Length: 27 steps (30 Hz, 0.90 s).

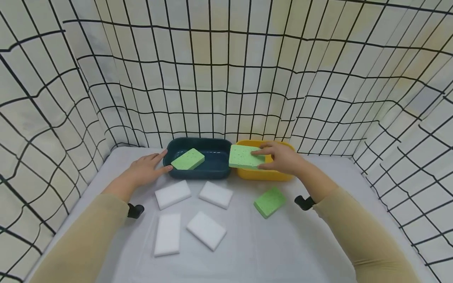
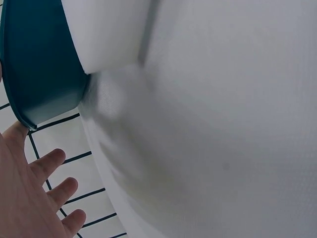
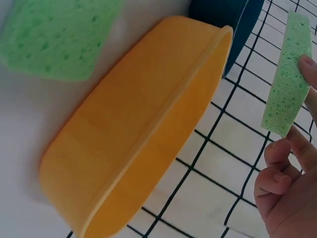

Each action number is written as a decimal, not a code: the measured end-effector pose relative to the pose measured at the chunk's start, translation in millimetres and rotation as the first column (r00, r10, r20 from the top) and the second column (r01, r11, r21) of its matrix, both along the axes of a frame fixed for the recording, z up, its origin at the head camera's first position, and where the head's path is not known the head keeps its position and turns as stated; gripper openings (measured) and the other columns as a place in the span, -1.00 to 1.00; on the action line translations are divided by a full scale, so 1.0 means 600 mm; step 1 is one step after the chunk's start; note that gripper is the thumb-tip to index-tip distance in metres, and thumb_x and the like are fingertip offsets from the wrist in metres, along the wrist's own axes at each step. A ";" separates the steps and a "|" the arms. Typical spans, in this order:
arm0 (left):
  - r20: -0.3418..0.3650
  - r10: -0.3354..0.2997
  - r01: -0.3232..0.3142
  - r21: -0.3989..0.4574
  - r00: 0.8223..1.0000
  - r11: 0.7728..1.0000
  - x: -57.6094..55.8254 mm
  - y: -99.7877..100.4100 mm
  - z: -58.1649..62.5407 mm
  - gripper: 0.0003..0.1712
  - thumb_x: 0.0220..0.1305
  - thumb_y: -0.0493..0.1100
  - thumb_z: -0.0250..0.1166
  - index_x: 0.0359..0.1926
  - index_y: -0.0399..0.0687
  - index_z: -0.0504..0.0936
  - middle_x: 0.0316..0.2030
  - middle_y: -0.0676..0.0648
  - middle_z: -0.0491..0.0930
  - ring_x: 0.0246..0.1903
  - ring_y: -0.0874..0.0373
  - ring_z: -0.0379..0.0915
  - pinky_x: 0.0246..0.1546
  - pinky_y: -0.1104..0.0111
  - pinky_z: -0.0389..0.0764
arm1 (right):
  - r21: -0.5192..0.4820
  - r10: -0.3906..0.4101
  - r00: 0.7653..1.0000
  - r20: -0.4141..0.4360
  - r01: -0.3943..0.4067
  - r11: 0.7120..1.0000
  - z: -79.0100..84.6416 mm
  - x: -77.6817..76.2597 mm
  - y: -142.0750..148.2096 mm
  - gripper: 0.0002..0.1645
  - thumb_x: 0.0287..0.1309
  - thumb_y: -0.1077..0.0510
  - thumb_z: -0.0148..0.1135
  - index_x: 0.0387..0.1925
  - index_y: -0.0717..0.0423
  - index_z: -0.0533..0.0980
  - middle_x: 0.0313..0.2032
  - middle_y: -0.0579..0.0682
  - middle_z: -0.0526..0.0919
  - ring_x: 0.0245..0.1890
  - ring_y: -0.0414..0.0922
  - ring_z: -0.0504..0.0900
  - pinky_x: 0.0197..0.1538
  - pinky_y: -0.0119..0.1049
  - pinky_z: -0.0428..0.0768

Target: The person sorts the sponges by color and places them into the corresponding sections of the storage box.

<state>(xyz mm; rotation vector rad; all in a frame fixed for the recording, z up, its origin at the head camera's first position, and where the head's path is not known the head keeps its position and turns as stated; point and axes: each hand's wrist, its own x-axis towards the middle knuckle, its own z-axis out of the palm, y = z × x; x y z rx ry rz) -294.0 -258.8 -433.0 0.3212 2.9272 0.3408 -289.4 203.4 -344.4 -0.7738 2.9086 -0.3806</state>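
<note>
A pale green sponge (image 1: pixel 244 157) is pinched by my right hand (image 1: pixel 281 158) above the yellow bin (image 1: pixel 265 175), its left end reaching toward the blue bin's rim. The right wrist view shows thumb and fingers on the edges of that sponge (image 3: pixel 287 79). My left hand (image 1: pixel 144 171) rests at the left end of the dark blue bin (image 1: pixel 216 173), fingers spread and fairly straight, fingertips at the rim. Inside the blue bin lies one green sponge (image 1: pixel 189 159). Another green sponge (image 1: pixel 269 202) lies on the table in front of the yellow bin.
Several white sponges lie on the white tabletop (image 1: pixel 255 251), among them one upright rectangle (image 1: pixel 168 235) and one tilted piece (image 1: pixel 207 230). A black wire grid (image 1: pixel 226 63) walls the back and both sides, close behind the bins.
</note>
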 end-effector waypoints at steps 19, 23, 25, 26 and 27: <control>0.002 0.005 -0.006 0.011 1.000 1.000 0.004 -0.001 0.002 0.11 0.26 0.64 -0.31 0.60 0.10 -0.21 0.49 -0.37 -0.03 0.42 -0.45 -0.14 0.30 -0.38 -0.04 | 0.108 0.115 0.988 0.103 -0.126 0.986 -0.019 -0.085 -0.174 -0.41 0.23 -0.17 0.33 0.30 -0.38 0.48 0.42 -0.02 0.28 0.37 0.03 0.30 0.36 0.00 0.34; -0.005 0.001 -0.001 0.004 1.000 1.000 0.007 0.001 0.005 0.10 0.28 0.62 -0.30 0.60 0.08 -0.20 0.48 -0.38 -0.01 0.41 -0.45 -0.12 0.29 -0.39 -0.02 | 0.171 0.142 0.984 0.107 -0.159 0.972 -0.023 -0.096 -0.192 -0.41 0.24 -0.17 0.32 0.30 -0.37 0.48 0.42 -0.02 0.29 0.39 0.01 0.27 0.39 0.00 0.30; -0.008 -0.001 0.001 0.000 1.000 1.000 0.008 0.002 0.005 0.10 0.28 0.62 -0.31 0.60 0.08 -0.20 0.48 -0.38 -0.01 0.41 -0.45 -0.11 0.28 -0.39 -0.01 | 0.178 0.161 0.979 0.124 -0.181 0.967 -0.026 -0.102 -0.199 -0.42 0.24 -0.15 0.33 0.29 -0.35 0.50 0.40 -0.02 0.32 0.39 0.00 0.27 0.40 -0.01 0.28; -0.011 -0.002 0.002 -0.002 1.000 1.000 0.008 0.002 0.005 0.10 0.28 0.62 -0.30 0.60 0.08 -0.20 0.48 -0.38 -0.01 0.41 -0.45 -0.11 0.28 -0.39 0.00 | 0.181 0.171 0.976 0.135 -0.194 0.964 -0.029 -0.105 -0.202 -0.43 0.24 -0.14 0.34 0.29 -0.34 0.50 0.39 -0.02 0.35 0.38 -0.01 0.28 0.40 -0.03 0.27; -0.010 -0.001 0.001 -0.002 1.000 1.000 0.008 0.002 0.006 0.10 0.28 0.62 -0.31 0.60 0.08 -0.20 0.48 -0.38 -0.01 0.41 -0.45 -0.12 0.28 -0.39 -0.01 | 0.178 0.175 0.973 0.150 -0.201 0.963 -0.032 -0.107 -0.205 -0.44 0.23 -0.12 0.35 0.28 -0.33 0.52 0.37 -0.03 0.37 0.37 -0.02 0.29 0.40 -0.04 0.28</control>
